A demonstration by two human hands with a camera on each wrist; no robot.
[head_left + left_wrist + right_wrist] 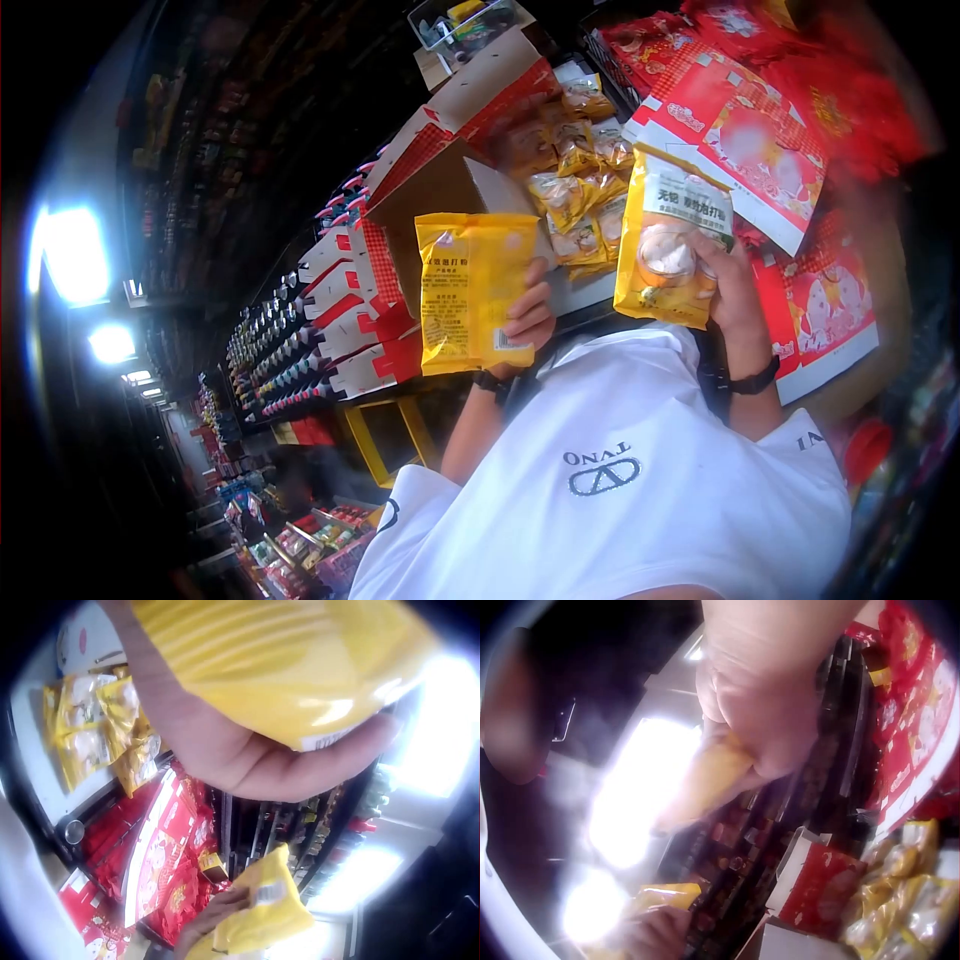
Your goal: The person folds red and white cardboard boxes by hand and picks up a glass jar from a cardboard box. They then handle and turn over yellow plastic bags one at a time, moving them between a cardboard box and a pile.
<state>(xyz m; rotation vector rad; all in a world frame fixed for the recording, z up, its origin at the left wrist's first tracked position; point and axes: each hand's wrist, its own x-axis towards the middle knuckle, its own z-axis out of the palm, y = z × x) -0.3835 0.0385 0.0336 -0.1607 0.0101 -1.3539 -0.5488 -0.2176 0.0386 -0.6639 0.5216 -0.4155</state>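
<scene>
In the head view my left hand (532, 312) grips the side edge of a yellow bag of baking powder (462, 295), its printed back and barcode turned up to the head camera. My right hand (733, 285) holds a second baking powder bag (650, 290), front facing up, with white buns pictured on it. The two bags are held apart, side by side. Close in the left wrist view, the left fingers (322, 769) curl along the lower edge of their bag (277, 667). Glare washes out part of the right-hand bag (712, 776) in the right wrist view.
An open carton (410, 215) stands behind the left bag. Several more yellow bags (575, 200) lie in a pile beyond the hands. Red-and-white printed cartons (740, 135) and red packaging (850, 110) sit at the right. A yellow frame (385, 440) stands lower left, with stocked shelves (270, 340) beyond.
</scene>
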